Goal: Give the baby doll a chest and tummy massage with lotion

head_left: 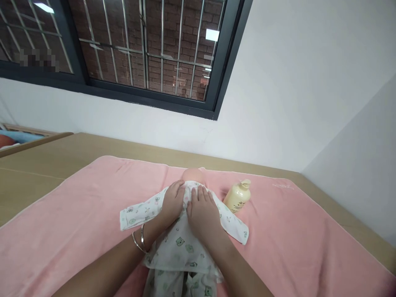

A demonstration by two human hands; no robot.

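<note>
A baby doll (193, 175) lies on its back on a pink towel (77, 214), dressed in a white printed baby garment (182, 247) with its sleeves spread to both sides. My left hand (173, 202), with bangles on the wrist, rests flat on the doll's chest near the collar. My right hand (202, 210) lies flat beside it on the garment, fingers together and pointing toward the doll's head. Only the top of the head shows above my fingers. Neither hand grips anything.
A cream lotion bottle (236, 197) lies on its side on the towel just right of the doll. The towel covers a wooden table (37, 165) against a white wall below a barred window (139, 49). A wall corner closes the right side.
</note>
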